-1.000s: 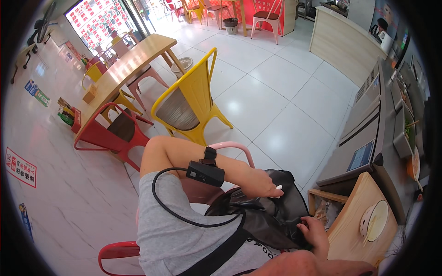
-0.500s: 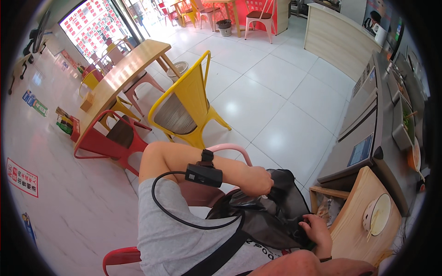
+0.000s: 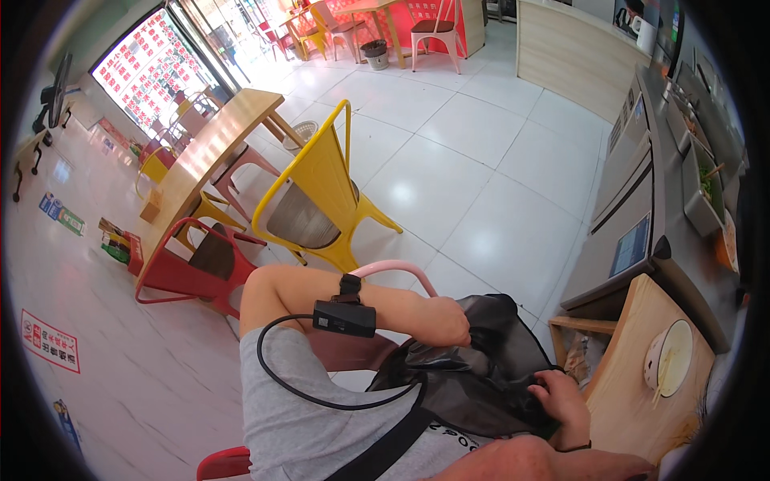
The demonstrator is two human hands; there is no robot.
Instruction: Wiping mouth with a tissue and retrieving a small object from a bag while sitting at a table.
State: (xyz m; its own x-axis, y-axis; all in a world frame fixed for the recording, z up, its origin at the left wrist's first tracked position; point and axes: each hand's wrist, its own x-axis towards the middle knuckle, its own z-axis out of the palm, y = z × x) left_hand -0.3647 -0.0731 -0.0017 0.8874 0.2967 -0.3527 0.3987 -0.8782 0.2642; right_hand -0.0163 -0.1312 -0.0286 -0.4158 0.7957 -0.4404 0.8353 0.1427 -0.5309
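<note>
So the main thing here is a black bag [image 3: 473, 377], soft and crumpled, sitting in the person's lap, pretty much bottom centre of the view. Both hands are on it. The left hand [image 3: 449, 322] is curled over the bag's upper rim, fingers closed on the fabric. The right hand [image 3: 561, 401] is at the bag's right side, fingers tucked down into or against the dark material, so it looks like it's gripping the bag too, though the fingertips themselves are hidden.

The left forearm carries a small black device [image 3: 345, 314] on a strap, and a black cable [image 3: 305, 393] loops from it down across the grey shirt [image 3: 297, 417]. A black strap [image 3: 393, 445] runs diagonally over the shirt.

Just right of the bag is a wooden worktop [image 3: 626, 401] with a white bowl [image 3: 670, 365] on it, near the right hand but not touching it. Behind that there's a long steel counter [image 3: 642, 184] running up the right side.

Right behind the bag, a pink chair back [image 3: 397, 272] curves up, then a yellow metal chair [image 3: 321, 192], a red chair [image 3: 192, 264] further left, and a long wooden table [image 3: 212, 152] beside those. White tile floor [image 3: 481, 160] everywhere, with bright windows [image 3: 152, 72] at the top left.
</note>
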